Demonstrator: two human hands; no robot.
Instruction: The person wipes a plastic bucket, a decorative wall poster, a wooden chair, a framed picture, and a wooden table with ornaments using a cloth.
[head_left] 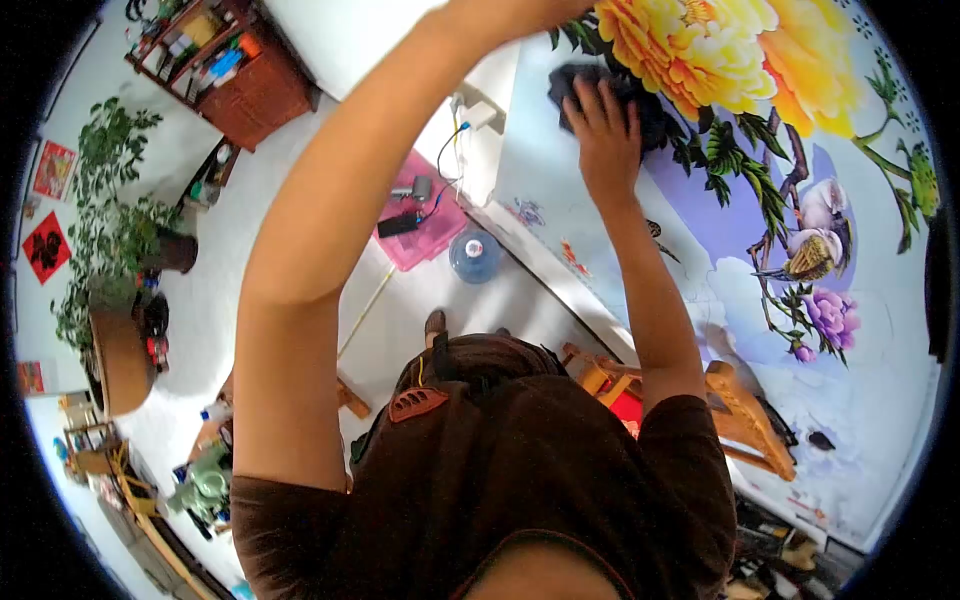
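My right hand (pixel 608 135) lies flat on a crumpled black cloth (pixel 570 90), its fingers spread and pressing it against a large painted surface (pixel 700 225). Big yellow peonies (pixel 690 50), dark leaves, a branch with birds (pixel 825 215) and a purple flower (pixel 832 315) are pictured on that surface. Up at the top edge is my left hand (pixel 562 8), close to the yellow petals. Most of it is cut off by the frame, so its fingers do not show.
A pink plastic sheet (pixel 425 245) with a black device and cable lies below, beside a blue water jug (pixel 474 256). Wooden chair parts (pixel 745 420) stand by my right side. Farther left are potted plants (pixel 120 190) and a reddish cabinet (pixel 262 95).
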